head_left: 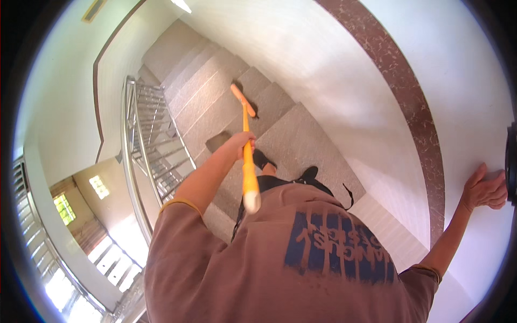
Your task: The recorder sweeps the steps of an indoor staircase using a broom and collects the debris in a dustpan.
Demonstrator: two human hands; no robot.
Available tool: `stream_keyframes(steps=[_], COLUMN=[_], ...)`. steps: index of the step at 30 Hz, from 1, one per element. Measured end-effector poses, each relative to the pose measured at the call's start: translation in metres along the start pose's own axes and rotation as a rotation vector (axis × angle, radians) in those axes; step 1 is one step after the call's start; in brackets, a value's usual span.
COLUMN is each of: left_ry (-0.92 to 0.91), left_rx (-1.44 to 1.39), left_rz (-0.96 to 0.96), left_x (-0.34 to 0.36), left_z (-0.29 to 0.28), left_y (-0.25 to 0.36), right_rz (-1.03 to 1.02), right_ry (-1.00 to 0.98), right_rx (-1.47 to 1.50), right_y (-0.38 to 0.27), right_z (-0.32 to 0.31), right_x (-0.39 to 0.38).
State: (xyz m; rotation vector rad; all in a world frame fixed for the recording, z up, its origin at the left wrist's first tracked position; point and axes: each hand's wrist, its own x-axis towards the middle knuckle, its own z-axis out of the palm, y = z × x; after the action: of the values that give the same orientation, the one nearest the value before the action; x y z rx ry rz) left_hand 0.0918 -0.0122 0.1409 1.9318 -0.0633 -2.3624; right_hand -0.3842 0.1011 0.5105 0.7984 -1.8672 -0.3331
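My left hand point(243, 144) is wrapped round the yellow handle of a broom point(249, 172). The handle's pale butt end points back toward my body. Its orange head point(243, 100), with dark bristles showing at the edge, rests on the stairs point(215, 91) ahead of my feet. Off to the far right, my right hand point(484, 188) is raised in front of the white wall with its fingers bent together. A black object point(511, 164) at the picture's edge is beside those fingers, and whatever they may hold is hidden.
Along the left of the stairs runs a metal railing point(141, 129). The right wall carries a reddish-brown marbled band point(409, 91). My dark shoes point(264, 160) stand on the steps, near a darker patch point(218, 141). Windows point(64, 209) show at the lower left.
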Motion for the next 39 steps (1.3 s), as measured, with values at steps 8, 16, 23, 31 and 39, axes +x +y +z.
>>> stream_keyframes(steps=[8,16,23,31,39], left_ry=[-0.109,-0.169,-0.159,-0.104,-0.132], left_rx=[-0.550,-0.619,-0.572,-0.532,-0.468], left_rz=[0.074,0.072,0.064,0.090,0.077], left_x=[0.064,0.106,0.132,0.113,0.082], left_z=[0.107,0.179,0.204,0.203,0.212], left_y=[0.071,0.103,0.118,0.112,0.114], right_rz=[-0.331,-0.366,-0.355,-0.395,-0.399], right_ry=[0.525,0.504,0.481,0.489,0.521], right_rx=[0.347,0.331,0.374,0.334,0.314], right_y=[0.002,-0.003,-0.005,-0.008,0.000], right_z=[-0.003,0.001,0.005,0.002,0.003], right_x=[0.016,0.018,0.019,0.021,0.020])
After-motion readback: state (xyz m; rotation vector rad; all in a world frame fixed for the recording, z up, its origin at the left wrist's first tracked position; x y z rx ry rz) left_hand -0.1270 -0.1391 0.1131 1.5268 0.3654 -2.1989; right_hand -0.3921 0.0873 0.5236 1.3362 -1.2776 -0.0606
